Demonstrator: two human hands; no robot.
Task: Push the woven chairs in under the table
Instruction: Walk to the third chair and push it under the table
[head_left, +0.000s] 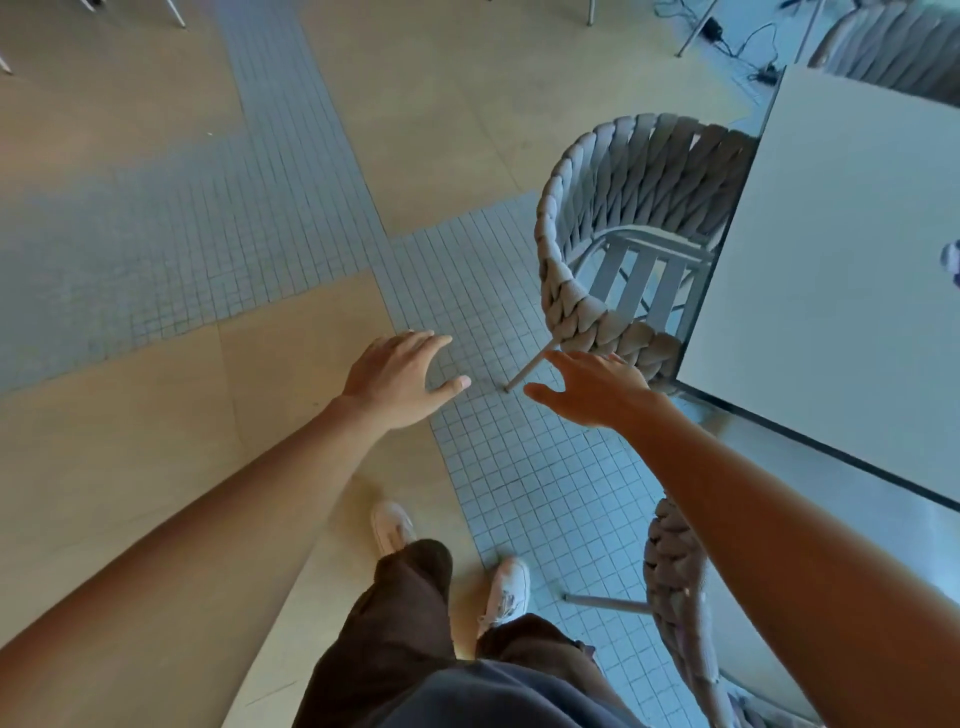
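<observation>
Now both open hands, left hand and right hand, reach toward woven chair.

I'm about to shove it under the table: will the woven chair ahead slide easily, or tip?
The woven chair probably slides rather than tips: its thin splayed metal legs stand on smooth small tiles, though grout lines may snag them. It looks fairly light, an open slatted seat in a rope-wrapped frame. The right hand is nearest its back.

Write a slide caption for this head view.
Both open hands, left hand and right hand, reach toward a woven chair beside the table.
</observation>
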